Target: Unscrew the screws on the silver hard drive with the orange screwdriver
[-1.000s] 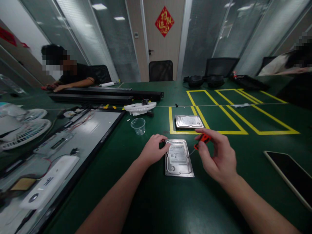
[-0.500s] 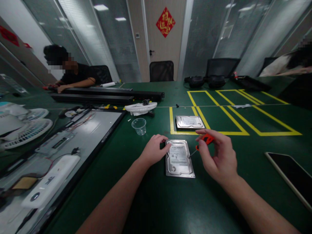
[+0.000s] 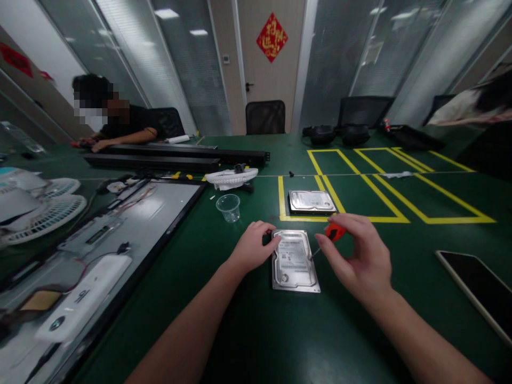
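Note:
A silver hard drive [image 3: 295, 266] lies label side up on the green table in front of me. My left hand [image 3: 256, 242] grips its upper left corner, thumb on the top face and fingers at the far edge. In my right hand [image 3: 360, 250] is a screwdriver [image 3: 335, 231] with a red and black handle, held between thumb and fingers. The shaft slants down to the left, and its tip meets the drive's right edge about midway. A second hard drive [image 3: 312, 201] rests just beyond, inside a yellow taped outline.
A clear plastic cup [image 3: 228, 208] and a white fan part [image 3: 232, 177] stand left of the drives. A large opened panel [image 3: 160, 208] fills the left side. A phone [image 3: 476, 288] lies at right. Across the table, a person [image 3: 128, 122] handles something beside long black bars [image 3: 176, 157].
My right fingers have shifted around the screwdriver handle, the thumb moving left and the handle turning. The tip stays at the same spot; my left hand and the drive have not moved.

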Demonstrator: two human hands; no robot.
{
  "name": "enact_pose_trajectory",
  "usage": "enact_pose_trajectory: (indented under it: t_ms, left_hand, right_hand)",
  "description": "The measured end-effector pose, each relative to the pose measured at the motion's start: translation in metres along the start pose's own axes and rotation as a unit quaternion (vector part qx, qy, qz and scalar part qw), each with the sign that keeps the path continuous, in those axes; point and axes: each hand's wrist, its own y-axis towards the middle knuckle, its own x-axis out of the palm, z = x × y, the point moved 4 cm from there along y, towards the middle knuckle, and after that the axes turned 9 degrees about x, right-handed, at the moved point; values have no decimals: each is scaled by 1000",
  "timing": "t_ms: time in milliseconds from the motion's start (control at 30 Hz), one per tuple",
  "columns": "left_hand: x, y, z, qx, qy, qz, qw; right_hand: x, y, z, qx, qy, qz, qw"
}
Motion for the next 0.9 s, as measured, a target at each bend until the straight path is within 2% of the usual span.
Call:
enact_pose_trajectory:
  t_ms: [133,367,600,900]
  left_hand:
    - [0,0,0,-4,-1,-3,1000]
    - [-1,0,0,-5,-1,-5,1000]
    - [0,-1,0,-7,1,-3,1000]
    - [-1,0,1,-2,2,-2,1000]
  right_hand:
    - [0,1,-3,-5,-7,-12,1000]
    - [2,-8,7,65,44,-36,996]
    - [2,-3,1,24,20,-32,999]
    - [4,-4,3,24,7,-28,999]
